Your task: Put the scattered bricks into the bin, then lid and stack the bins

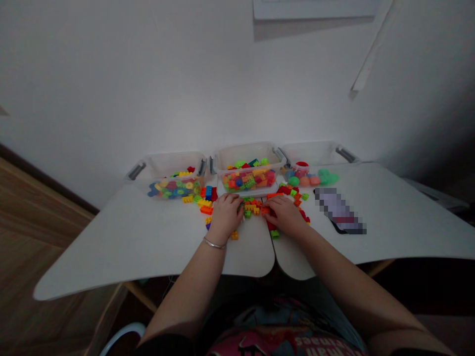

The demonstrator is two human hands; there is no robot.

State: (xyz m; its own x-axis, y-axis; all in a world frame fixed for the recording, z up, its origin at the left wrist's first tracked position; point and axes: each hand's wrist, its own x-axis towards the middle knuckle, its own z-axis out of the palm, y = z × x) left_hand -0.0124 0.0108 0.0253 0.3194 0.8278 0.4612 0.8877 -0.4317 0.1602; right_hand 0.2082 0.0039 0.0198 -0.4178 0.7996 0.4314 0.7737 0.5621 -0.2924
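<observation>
- while both hands lay palm down on the white desk (148, 242), a small heap of plastic building bricks (250, 207) sat between them, spread loosely from side to side rather than toward the body.
- the right hand (284, 210) was the nearer one to an orange brick (264, 210) at the heap's right end, its fingertips (268, 210) touching that brick, though the brick's long axis could not be made out.
- the left hand (226, 215), a silver bangle (214, 243) on its wrist, lay just beside the heap's left end with its fingers curled forward.
- neither hand showed clearly whether its fingers were apart or clamped on a brick, so the grip could not be told.
- behind the hands stood a clear plastic bin (248, 151) holding more bricks.
</observation>
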